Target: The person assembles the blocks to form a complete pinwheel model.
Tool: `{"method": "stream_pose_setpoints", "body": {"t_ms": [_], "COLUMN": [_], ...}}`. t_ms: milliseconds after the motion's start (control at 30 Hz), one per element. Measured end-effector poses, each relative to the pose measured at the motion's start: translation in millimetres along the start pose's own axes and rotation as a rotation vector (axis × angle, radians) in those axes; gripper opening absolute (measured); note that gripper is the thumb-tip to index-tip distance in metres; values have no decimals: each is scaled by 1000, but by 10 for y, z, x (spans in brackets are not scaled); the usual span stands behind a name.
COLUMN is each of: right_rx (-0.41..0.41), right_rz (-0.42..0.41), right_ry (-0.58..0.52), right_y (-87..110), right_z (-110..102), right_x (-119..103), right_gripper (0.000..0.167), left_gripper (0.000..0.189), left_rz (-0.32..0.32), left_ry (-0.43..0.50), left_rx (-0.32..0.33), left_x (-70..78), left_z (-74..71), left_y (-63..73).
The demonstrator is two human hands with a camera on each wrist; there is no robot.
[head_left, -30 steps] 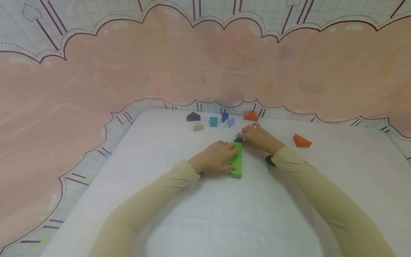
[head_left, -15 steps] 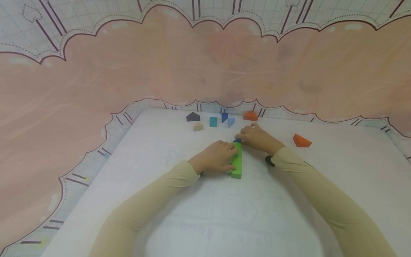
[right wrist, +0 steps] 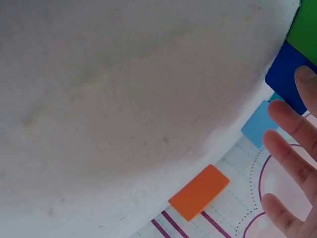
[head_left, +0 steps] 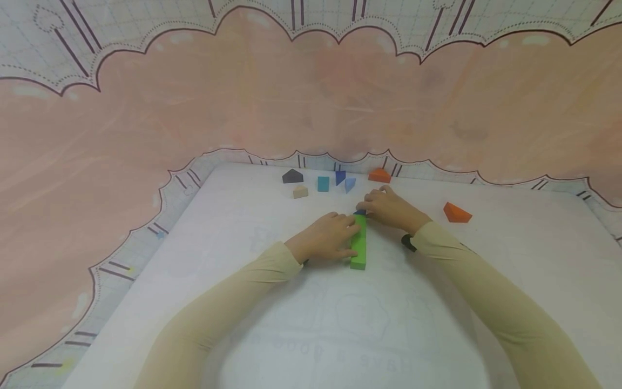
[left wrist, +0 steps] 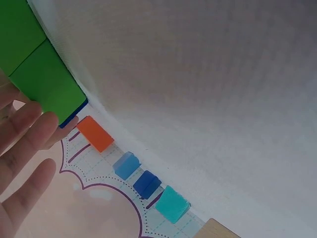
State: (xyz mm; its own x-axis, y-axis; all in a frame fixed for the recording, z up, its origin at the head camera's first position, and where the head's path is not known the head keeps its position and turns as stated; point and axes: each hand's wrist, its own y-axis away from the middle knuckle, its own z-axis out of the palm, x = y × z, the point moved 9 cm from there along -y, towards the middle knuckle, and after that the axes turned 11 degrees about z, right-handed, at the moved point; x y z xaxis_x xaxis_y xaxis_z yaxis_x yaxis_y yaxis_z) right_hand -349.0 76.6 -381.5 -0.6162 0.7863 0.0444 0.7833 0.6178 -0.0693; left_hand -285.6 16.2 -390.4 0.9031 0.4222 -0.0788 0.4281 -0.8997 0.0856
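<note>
A long green block [head_left: 360, 243] lies on the white tabletop, pointing away from me. The fingers of my left hand [head_left: 322, 237] rest against its left side and top. The left wrist view shows these fingers fairly straight beside the green side [left wrist: 49, 82], which has a seam across it. At the far end of the green block, my right hand [head_left: 393, 209] pinches a dark blue block [right wrist: 285, 74]. The thumb lies on its face in the right wrist view, and the other fingers spread apart. Most of the blue block is hidden in the head view.
Toward the back stand a dark grey block [head_left: 292, 176], a tan block [head_left: 300, 192], a teal block [head_left: 323, 184], a blue block [head_left: 340, 177], a light blue block [head_left: 350, 185] and an orange block [head_left: 379, 175]. Another orange block [head_left: 457, 213] lies right of my right hand.
My right hand has shifted the dark blue block slightly left, closer in line with the green block's end. The left hand and green block have stayed put.
</note>
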Motion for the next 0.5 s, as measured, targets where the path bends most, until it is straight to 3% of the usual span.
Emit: {"method": "stream_pose_setpoints", "body": {"t_ms": [500], "right_rx": [-32], "right_rz": [81], "right_ry": [58], "right_y": [-13], "right_z": [-5], "right_x": [145], "right_gripper": [26], "left_gripper": [59], "left_rz": [0], "left_ry": [16], "left_rx": [2], "left_x": [-3], "left_z": [-3], "left_y": [2]}}
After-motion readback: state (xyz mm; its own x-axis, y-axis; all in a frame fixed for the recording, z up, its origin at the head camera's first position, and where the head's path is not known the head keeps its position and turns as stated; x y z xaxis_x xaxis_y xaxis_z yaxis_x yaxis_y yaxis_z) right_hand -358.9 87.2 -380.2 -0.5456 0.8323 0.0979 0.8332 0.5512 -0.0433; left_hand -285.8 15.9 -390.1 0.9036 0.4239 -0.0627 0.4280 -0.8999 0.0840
